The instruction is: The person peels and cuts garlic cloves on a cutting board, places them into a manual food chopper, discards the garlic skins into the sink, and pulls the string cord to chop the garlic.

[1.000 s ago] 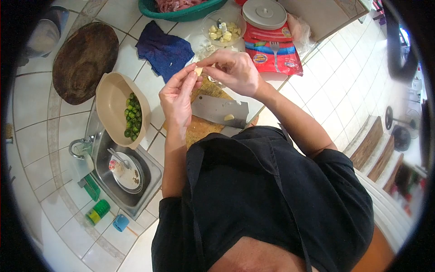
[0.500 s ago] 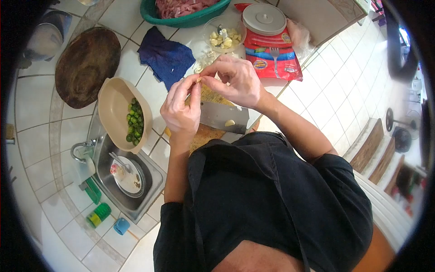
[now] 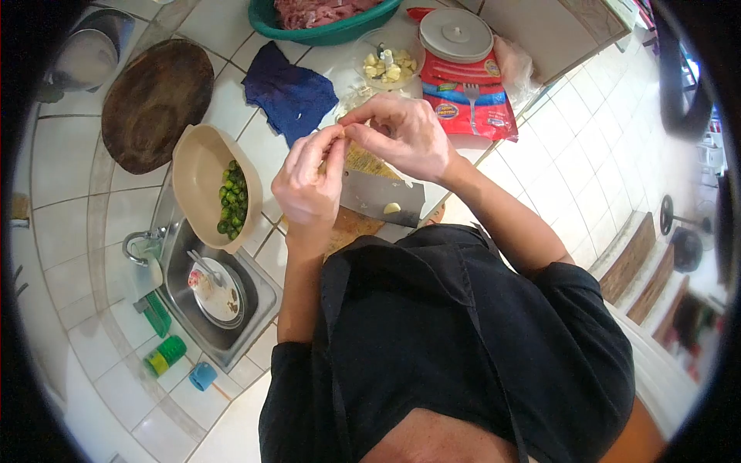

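Observation:
My left hand (image 3: 309, 181) and my right hand (image 3: 409, 139) meet above the cutting board (image 3: 356, 228), thumbs and fingertips pinched together. Between them is a small pale garlic clove (image 3: 343, 133), mostly covered by the fingers. Below lies a wide-bladed cleaver (image 3: 374, 193) across the board, with a peeled clove (image 3: 392, 208) on its blade. Whitish garlic skins (image 3: 361, 98) are scattered just beyond my right hand. Past them stands a clear bowl (image 3: 358, 54) with several peeled cloves and a white central post.
A blue cloth (image 3: 289, 91) and a beige dish (image 3: 197, 174) of green vegetables are to the left. A teal basin (image 3: 332, 35) of raw meat sits at the back, beside a red packet (image 3: 471, 108) under a grey lid (image 3: 455, 35). The sink (image 3: 262, 297) holds dishes.
The view has shifted slightly, so the counter objects appear a little displaced. Both hands keep their pinch on the clove, with only slight finger movement.

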Motion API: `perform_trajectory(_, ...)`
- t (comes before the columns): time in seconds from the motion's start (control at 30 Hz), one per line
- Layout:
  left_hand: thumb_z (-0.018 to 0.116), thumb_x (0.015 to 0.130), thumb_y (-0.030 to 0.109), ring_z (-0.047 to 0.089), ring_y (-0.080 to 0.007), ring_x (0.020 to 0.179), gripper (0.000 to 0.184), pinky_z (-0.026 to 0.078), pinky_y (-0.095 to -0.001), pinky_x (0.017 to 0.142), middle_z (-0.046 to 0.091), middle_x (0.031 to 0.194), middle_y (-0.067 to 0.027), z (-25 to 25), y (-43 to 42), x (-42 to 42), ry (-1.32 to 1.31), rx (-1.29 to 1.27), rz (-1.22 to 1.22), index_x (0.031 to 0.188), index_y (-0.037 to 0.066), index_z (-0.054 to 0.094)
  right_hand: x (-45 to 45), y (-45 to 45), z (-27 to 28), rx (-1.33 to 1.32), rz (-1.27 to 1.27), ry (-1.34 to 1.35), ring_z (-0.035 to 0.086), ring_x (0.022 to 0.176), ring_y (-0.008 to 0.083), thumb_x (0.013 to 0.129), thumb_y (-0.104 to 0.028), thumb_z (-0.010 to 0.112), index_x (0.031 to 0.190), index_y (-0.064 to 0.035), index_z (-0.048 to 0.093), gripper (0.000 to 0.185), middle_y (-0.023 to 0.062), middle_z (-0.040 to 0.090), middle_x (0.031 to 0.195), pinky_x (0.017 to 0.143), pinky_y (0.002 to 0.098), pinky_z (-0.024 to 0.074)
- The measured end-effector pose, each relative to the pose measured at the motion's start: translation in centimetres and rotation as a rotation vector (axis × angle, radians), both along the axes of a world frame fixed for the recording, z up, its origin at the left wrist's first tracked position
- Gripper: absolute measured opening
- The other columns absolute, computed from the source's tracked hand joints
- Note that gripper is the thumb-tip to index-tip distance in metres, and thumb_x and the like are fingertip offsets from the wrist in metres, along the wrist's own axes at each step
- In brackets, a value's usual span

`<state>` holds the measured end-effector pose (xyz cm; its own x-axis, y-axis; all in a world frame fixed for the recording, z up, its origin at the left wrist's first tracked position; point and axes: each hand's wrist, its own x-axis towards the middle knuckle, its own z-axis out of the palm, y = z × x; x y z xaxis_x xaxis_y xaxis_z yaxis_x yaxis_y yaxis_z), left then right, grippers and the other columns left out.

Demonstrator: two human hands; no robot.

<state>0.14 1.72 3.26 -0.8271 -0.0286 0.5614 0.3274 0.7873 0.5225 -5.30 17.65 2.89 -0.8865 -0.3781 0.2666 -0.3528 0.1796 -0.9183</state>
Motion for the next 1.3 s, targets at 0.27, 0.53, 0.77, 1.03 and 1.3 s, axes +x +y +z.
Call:
perform_trajectory(0.27, 0.069, 0.086, 0.003, 0.068, -0.0137, 0.077, 0.014, 0.055, -0.0259, 0.069, 0.070, 0.088, -0.0077, 1.0, 1.1, 1.0, -0.204, 0.254, 0.038, 0.098, -0.003, 0.069, 0.1, 0.7, -0.5, -0.057, 0.056, 0.041, 0.066, 0.069, 0.0186, 0.087, -0.015, 0.062, 0.096, -0.0010, 0.070, 0.019, 0.0149, 0.068, 0.080, 0.065, 0.0307, 0.0522)
perform_trajectory(0.53, 0.065, 0.092, 0.008, 0.066, -0.0114, 0.080, 0.022, 0.052, -0.0223, 0.072, 0.069, 0.094, -0.0084, -1.2, 1.4, 1.0, -0.400, 0.819, 0.007, 0.110, -0.005, 0.066, -0.4, 2.3, -2.1, -0.082, 0.135, -0.206, 0.066, 0.079, 0.0123, 0.092, -0.021, 0.060, 0.102, 0.0002, 0.069, 0.026, 0.0116, 0.071, 0.089, 0.072, 0.0283, 0.0524)
perform_trajectory(0.77, 0.066, 0.091, 0.006, 0.066, -0.0121, 0.081, 0.021, 0.053, -0.0223, 0.073, 0.069, 0.095, -0.0076, -2.0, 2.4, 0.7, -0.384, 0.797, 0.012, 0.109, -0.005, 0.066, -0.4, 2.8, -2.6, -0.019, 0.105, -0.140, 0.067, 0.072, 0.0132, 0.088, -0.020, 0.068, 0.100, 0.0039, 0.070, 0.027, 0.0140, 0.071, 0.080, 0.068, 0.0289, 0.0535)
perform_trajectory(1.03, 0.065, 0.091, 0.005, 0.067, -0.0119, 0.082, 0.019, 0.054, -0.0237, 0.074, 0.069, 0.095, -0.0086, -2.4, 1.3, -0.4, -0.407, 0.493, 0.097, 0.107, -0.006, 0.066, -1.4, 2.1, -2.3, -0.017, 0.116, -0.146, 0.067, 0.077, 0.0124, 0.088, -0.022, 0.068, 0.101, 0.0035, 0.070, 0.029, 0.0147, 0.071, 0.087, 0.070, 0.0289, 0.0533)
perform_trajectory(1.3, 0.070, 0.087, 0.006, 0.068, -0.0122, 0.074, 0.017, 0.054, -0.0232, 0.068, 0.070, 0.085, -0.0093, -3.3, 1.4, -0.6, -0.335, 0.561, 0.044, 0.100, -0.004, 0.070, -1.9, 1.9, -4.6, -0.040, 0.147, -0.227, 0.067, 0.074, 0.0146, 0.088, -0.022, 0.068, 0.100, 0.0022, 0.070, 0.027, 0.0133, 0.071, 0.085, 0.069, 0.0293, 0.0535)
